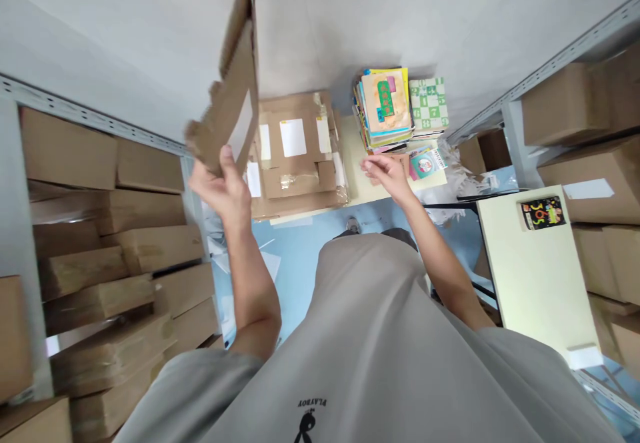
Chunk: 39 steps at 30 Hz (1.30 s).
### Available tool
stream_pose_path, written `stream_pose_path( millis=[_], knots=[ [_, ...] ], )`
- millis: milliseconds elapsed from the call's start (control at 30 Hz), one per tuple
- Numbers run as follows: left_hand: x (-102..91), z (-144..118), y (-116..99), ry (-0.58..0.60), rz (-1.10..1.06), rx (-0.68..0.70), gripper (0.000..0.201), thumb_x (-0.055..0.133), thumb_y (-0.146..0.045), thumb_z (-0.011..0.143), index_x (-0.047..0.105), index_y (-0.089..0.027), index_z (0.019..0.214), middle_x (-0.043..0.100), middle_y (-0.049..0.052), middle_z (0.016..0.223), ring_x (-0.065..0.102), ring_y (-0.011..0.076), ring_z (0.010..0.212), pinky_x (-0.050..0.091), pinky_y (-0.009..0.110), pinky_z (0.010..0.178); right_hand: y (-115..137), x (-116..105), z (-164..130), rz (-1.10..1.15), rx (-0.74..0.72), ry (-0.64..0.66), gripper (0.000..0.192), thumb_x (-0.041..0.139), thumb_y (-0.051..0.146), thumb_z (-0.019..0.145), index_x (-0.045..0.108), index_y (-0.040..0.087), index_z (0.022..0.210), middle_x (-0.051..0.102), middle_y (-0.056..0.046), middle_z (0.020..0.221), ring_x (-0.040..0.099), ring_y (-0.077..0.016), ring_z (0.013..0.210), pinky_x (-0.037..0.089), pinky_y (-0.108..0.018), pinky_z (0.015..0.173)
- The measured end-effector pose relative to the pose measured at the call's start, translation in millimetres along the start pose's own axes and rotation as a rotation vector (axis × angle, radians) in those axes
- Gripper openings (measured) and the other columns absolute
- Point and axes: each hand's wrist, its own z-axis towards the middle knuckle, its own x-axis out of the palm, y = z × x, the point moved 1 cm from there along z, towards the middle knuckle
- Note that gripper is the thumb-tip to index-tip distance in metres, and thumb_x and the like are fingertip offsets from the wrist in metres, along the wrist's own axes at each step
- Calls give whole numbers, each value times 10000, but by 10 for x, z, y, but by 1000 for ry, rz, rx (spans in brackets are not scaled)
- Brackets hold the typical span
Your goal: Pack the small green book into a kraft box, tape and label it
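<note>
My left hand (pixel 223 188) grips the lower edge of a flattened cardboard box (pixel 231 106), raised upright above the table's left end, with a white label on its face. Below and to the right of it lies a stack of flattened cardboard (pixel 298 175) with several white labels and strips of clear tape. My right hand (pixel 386 175) hovers over the pale tabletop (pixel 357 166); its thumb and fingertips come close together, and whether anything is between them is too small to see. Just beyond that hand stands a pile of books (pixel 387 106).
Green-and-white checkered books (pixel 429 104) and a teal booklet (pixel 426 163) lie at the table's right. Crumpled clear plastic (pixel 453 179) hangs beside them. Shelves of cardboard boxes (pixel 150 249) flank both sides. A side table (pixel 535 276) at right holds a black book (pixel 541 213).
</note>
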Motion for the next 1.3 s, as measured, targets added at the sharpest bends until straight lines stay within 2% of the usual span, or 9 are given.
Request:
stream_pose_path(
  millis=[100,200,267,467,600,767,900,1100,1300],
  knots=[
    [192,94,-208,24,-210,-51,787,831,-908,947,800,-129,1052,834,92,1023,821,262,1061,702,441,1095,179,-352,-14,-63,-163,-131,794,865,906,939,807,316,1467,820,-105,1572,739,-360,1539,590,-594,1357],
    [694,-98,-365,333,-420,-148,803,865,-956,889,804,-205,1168,856,92,1158,844,288,1205,686,450,1175,285,-914,-183,-117,-275,-363,961,844,938,933,646,382,1691,614,-68,1842,508,-361,1779,436,-639,1479],
    [1116,-362,-492,562,-543,-211,789,866,-955,896,806,-254,1254,867,94,1234,840,311,1314,672,464,1219,310,-1338,-466,-111,-317,-505,974,874,919,922,620,397,1705,588,-55,1866,482,-350,1796,423,-628,1490],
    [2296,-1402,-1093,1056,-780,-371,712,977,-844,872,810,-239,1208,897,113,1230,859,331,1301,697,484,1189,88,-2215,-2023,-58,-196,-809,661,973,807,889,810,303,1283,897,-67,1218,858,-335,1247,730,-520,1101],
    [2936,-2156,-1622,1342,-809,-370,699,1042,-768,835,805,-237,1223,909,125,1266,868,327,1283,705,468,1155,-286,-2467,-3109,11,-114,-1087,642,1026,792,814,782,293,1136,884,-43,1043,855,-276,984,741,-448,935],
    [3589,-3187,-2350,1560,-818,-301,755,1045,-729,834,776,-240,1342,897,145,1320,841,330,1353,670,449,1193,-790,-2862,-4143,-14,-48,-1217,608,975,793,853,729,286,1082,839,-29,997,802,-241,921,706,-416,907],
    [4027,-4127,-2967,1711,-775,-217,721,993,-700,879,743,-249,1383,875,143,1399,799,342,1436,632,462,1255,-1114,-3365,-4829,-133,38,-1332,501,880,717,925,725,283,1121,807,-45,1027,777,-263,972,691,-455,961],
    [4492,-5454,-3695,1893,-568,-56,523,874,-501,950,713,-247,1378,816,153,1506,744,330,1525,575,490,1333,-1522,-3988,-5652,-117,221,-1503,506,828,730,910,722,278,1113,834,-146,1190,799,-377,1187,640,-672,1199],
    [4630,-6032,-3997,1986,-461,17,440,702,-250,946,762,-268,1381,757,99,1639,624,303,1666,460,501,1444,-1748,-4243,-6022,-41,249,-1590,492,787,713,952,677,306,1204,805,-146,1314,744,-359,1320,649,-639,1221]
  ],
)
